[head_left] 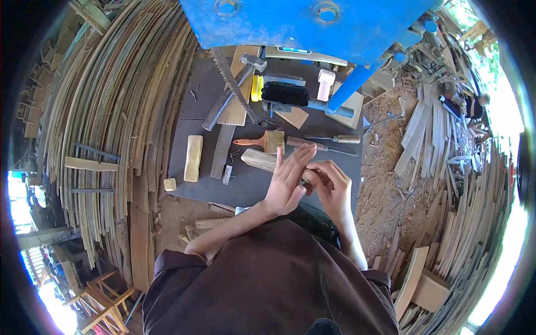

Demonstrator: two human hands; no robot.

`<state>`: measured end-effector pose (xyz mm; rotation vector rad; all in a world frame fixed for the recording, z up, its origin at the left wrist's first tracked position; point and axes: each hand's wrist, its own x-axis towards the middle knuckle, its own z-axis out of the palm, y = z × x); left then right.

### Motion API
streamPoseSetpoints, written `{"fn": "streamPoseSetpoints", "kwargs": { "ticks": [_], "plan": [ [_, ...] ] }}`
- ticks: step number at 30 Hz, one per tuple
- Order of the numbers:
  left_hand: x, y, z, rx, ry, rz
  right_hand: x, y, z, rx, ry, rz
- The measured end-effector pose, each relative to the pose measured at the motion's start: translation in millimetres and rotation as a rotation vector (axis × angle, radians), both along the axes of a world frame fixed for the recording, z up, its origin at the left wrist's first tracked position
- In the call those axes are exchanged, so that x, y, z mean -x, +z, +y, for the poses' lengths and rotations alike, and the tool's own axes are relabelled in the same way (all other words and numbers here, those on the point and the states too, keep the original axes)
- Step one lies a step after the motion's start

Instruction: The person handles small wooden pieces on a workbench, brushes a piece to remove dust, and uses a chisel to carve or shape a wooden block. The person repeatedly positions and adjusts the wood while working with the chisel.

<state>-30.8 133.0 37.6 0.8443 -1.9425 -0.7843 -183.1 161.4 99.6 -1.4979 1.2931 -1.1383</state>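
Observation:
Near the front of the dark tabletop [223,194], my left hand [286,181] has its fingers stretched out, palm turned sideways. My right hand [333,187] is close beside it, thumb and fingers curled together in a pinch. What it pinches, if anything, is hidden. A rough wooden block [258,159] lies partly behind my left hand, so its far end cannot be seen. Just beyond are a paintbrush [269,139] with an orange handle, a wooden-handled chisel [301,143] and another wooden-handled tool [346,139].
Also on the table are a hammer [254,61], a handsaw [231,78], a wood block [193,159], a yellow item [257,88] and loose nails [194,94]. A blue metal machine [301,25] overhangs the far side. Stacked wood strips [100,134] stand left; scraps [424,134] lie right.

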Motion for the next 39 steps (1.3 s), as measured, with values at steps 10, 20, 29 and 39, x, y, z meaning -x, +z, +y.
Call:
{"fn": "streamPoseSetpoints", "kwargs": {
  "ticks": [10, 20, 29, 39],
  "plan": [
    [-18, -35, -10, -0.095, 0.086, -0.065, 19, -8, 5, 0.197, 0.122, 0.227],
    [-4, -35, -9, -0.161, -0.057, 0.097, 6, 14, 3, 0.141, -0.134, 0.283],
    [14, 16, -9, -0.150, -0.167, 0.342, -1, 11, -3, 0.135, -0.145, 0.275],
    [0, -65, -19, -0.264, -0.053, 0.157, 11, 9, -3, 0.103, -0.148, 0.269]
  ]
}}
